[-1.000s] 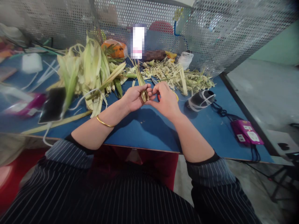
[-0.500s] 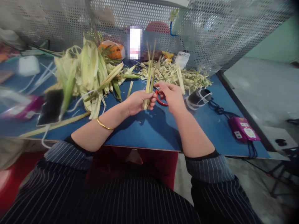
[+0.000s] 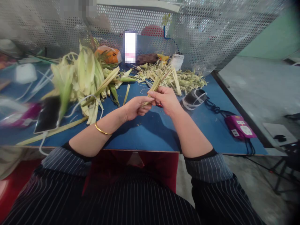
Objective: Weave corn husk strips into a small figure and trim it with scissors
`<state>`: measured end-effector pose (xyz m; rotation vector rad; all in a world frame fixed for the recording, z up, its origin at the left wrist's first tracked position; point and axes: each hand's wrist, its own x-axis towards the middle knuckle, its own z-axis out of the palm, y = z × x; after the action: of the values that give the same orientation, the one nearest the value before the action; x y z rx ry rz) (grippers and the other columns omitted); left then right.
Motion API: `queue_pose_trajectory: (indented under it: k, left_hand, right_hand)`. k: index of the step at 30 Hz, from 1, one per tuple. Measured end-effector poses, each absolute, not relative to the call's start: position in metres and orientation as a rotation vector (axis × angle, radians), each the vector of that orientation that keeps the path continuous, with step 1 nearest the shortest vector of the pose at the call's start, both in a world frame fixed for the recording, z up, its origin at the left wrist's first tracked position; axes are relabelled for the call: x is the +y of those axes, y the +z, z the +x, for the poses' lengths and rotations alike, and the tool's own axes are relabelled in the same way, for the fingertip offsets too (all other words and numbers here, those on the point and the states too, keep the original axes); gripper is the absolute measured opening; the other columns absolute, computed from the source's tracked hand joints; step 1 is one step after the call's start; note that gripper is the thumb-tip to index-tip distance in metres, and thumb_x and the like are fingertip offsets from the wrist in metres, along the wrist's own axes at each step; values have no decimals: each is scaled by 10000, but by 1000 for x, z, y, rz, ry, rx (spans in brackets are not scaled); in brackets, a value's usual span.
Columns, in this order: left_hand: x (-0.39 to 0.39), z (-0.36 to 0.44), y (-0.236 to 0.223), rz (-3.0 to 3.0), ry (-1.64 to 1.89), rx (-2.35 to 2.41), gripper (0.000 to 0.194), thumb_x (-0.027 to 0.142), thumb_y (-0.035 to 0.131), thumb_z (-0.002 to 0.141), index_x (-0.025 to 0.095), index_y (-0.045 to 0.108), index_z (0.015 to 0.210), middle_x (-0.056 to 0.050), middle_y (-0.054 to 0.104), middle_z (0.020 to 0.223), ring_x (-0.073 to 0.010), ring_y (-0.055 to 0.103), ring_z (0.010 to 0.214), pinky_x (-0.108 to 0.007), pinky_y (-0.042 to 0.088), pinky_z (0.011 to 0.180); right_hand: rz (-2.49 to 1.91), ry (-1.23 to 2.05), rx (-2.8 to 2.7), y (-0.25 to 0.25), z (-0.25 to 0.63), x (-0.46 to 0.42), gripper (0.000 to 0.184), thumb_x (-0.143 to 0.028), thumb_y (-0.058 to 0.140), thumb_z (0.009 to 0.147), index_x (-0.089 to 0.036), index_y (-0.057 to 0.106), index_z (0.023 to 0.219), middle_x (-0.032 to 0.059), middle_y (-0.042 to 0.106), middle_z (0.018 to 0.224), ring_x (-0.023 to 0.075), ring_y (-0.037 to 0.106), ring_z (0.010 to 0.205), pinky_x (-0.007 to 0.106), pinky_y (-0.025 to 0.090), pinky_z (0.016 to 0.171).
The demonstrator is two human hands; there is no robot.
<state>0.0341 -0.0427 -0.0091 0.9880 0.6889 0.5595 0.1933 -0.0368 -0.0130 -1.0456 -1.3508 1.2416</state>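
Note:
Both my hands meet over the middle of the blue table around a bundle of pale green corn husk strips [image 3: 157,82]. My left hand [image 3: 136,107] grips the bundle's lower end, and my right hand [image 3: 167,99] closes on it from the right with thumb and fingers. The strips lean up and to the right. Red-handled scissors [image 3: 159,105] lie mostly hidden under my right hand. Beyond the bundle spreads a heap of shredded husk trimmings [image 3: 187,78]. Left of my hands sits a large pile of whole corn husks [image 3: 85,72].
A black cylinder wrapped in white cord [image 3: 194,99] lies right of my hands, near a purple power strip [image 3: 240,126] with black cables. A dark phone [image 3: 48,114] with a white cable lies at left. An orange packet [image 3: 109,54] and a perforated metal screen [image 3: 117,18] stand behind.
My right hand has moved from beside the bundle onto it, and its fingers have closed. The strips have tipped from nearly upright to leaning right. The whole view has shifted slightly.

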Motion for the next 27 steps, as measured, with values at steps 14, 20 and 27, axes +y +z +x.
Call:
queue_pose_trajectory:
  k: [14,20,27]
  left_hand:
    - [-47,33,-8,1326,568,760,335,420,459,979,178,470,748,74,232,600,-54,184,452,-186,145,449]
    - [-45,31,-6,1319,547,771,357,482,473,948,182,484,756,78,234,586,-56,160,442,-200,122,437]
    - [-40,24,0,1403,560,800,258,345,460,922,192,483,716,64,259,571,-63,188,437,-207,149,433]
  right_hand:
    - [-949,1362,-1192,-5,206,-33,305,-356,869,637,-162,662,750,-76,457,519,23,271,428,208,196,396]
    - [-896,1362,-1220,-5,211,-30,312,-331,857,662,-184,600,761,-93,433,519,26,316,431,188,238,400]
    - [-967,1098,-1155,4,219,-28,325,-413,828,683,-203,583,721,-72,496,540,48,410,442,206,362,425]
